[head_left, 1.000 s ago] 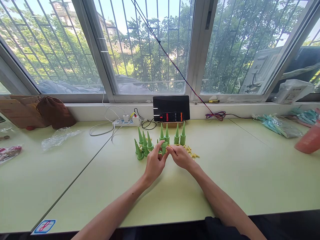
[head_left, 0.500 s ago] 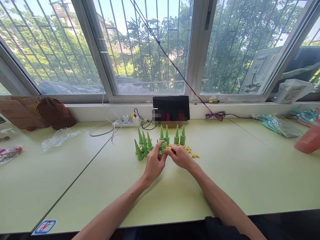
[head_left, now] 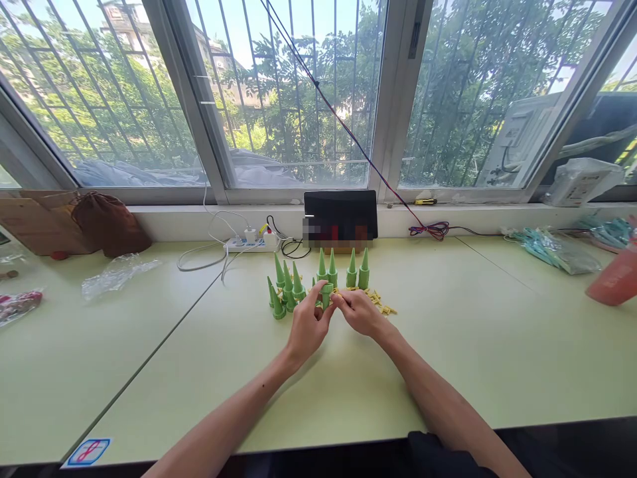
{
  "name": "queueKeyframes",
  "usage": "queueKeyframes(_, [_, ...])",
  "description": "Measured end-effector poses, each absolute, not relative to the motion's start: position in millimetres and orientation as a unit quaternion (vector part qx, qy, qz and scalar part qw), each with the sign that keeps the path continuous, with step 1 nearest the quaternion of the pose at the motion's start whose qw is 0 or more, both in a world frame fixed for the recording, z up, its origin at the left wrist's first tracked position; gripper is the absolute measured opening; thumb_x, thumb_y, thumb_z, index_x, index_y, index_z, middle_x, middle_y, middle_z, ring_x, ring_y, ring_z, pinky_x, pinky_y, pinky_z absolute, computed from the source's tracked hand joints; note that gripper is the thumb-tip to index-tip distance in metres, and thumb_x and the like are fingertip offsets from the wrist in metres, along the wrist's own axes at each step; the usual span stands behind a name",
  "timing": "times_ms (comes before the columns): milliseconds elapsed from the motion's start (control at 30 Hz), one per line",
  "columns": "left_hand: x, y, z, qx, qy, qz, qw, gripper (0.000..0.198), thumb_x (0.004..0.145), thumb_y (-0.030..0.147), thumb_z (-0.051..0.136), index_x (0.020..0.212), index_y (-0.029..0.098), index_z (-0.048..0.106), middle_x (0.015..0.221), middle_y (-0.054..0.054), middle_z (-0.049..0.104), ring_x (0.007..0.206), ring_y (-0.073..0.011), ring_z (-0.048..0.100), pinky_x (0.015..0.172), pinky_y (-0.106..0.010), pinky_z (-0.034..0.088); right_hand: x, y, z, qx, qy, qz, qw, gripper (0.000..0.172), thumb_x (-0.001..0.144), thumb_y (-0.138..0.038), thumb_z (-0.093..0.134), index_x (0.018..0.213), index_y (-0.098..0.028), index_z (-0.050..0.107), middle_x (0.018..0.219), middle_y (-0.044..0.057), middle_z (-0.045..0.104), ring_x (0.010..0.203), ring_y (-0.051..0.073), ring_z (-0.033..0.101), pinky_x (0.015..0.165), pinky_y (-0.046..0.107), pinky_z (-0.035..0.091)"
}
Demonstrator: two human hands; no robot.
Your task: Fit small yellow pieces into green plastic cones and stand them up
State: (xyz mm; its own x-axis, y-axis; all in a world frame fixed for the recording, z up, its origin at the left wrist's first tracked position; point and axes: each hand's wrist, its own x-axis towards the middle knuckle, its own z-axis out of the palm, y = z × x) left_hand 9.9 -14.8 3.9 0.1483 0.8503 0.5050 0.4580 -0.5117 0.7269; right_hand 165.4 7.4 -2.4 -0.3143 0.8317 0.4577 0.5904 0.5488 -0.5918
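My left hand (head_left: 309,325) is closed around a green plastic cone-shaped spike (head_left: 326,296), its wide collar turned up and its narrow end down between the fingers. Close against the spike's right side, my right hand (head_left: 362,313) pinches what looks like a small yellow plastic piece, mostly hidden by the fingertips. To the left stands a group of similar green spikes (head_left: 288,292), points up. Several more green spikes (head_left: 364,271) stand behind the hands. A loose pile of small yellow pieces (head_left: 383,304) lies just beyond my right hand.
A dark tablet (head_left: 340,216) leans against the windowsill behind the spikes. A white power strip (head_left: 253,244) with cables lies to its left. Farther left are a clear plastic bag (head_left: 117,275) and a brown pouch (head_left: 112,226). A red cup (head_left: 614,275) is at the far right.
My right fingertips have shifted slightly up beside the spike's collar, and the spike has tilted a little in my left hand. The standing spikes and yellow pile look unmoved.
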Motion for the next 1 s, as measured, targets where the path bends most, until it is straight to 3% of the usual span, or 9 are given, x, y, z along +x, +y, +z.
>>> queueKeyframes(233, [9.6,-14.6,3.9,0.733,0.449,0.469,0.201,0.042,0.087,0.033,0.055,0.126,0.018,0.049,0.078,0.003,0.049,0.041,-0.0022,0.028,0.043,-0.018,0.03,165.6,6.4,-1.6,-0.443,-0.793,0.178,0.378,0.053,0.099,-0.051,0.029,0.057,-0.019,0.03,0.052,-0.003,0.037,0.049,0.01,0.033,0.052,0.026,0.023])
queueKeyframes(633, [10.1,-13.3,5.0,0.728,0.446,0.478,0.206,0.041,0.087,0.032,0.055,0.126,0.019,0.049,0.075,0.003,0.05,0.04,-0.0026,0.029,0.042,-0.018,0.029,165.3,5.4,-1.4,-0.467,-0.788,0.135,0.379,0.038,0.098,-0.043,0.039,0.066,-0.021,0.04,0.056,-0.003,0.044,0.051,0.012,0.036,0.052,0.024,0.025])
queueKeyframes(1000, [9.9,-14.0,4.2,0.736,0.447,0.466,0.202,0.043,0.088,0.035,0.054,0.127,0.017,0.049,0.071,0.004,0.048,0.04,-0.0036,0.029,0.044,-0.019,0.031,165.6,7.9,-4.0,-0.454,-0.799,0.14,0.37,0.05,0.1,-0.048,0.027,0.059,-0.02,0.036,0.054,-0.002,0.043,0.051,0.011,0.036,0.053,0.025,0.024])
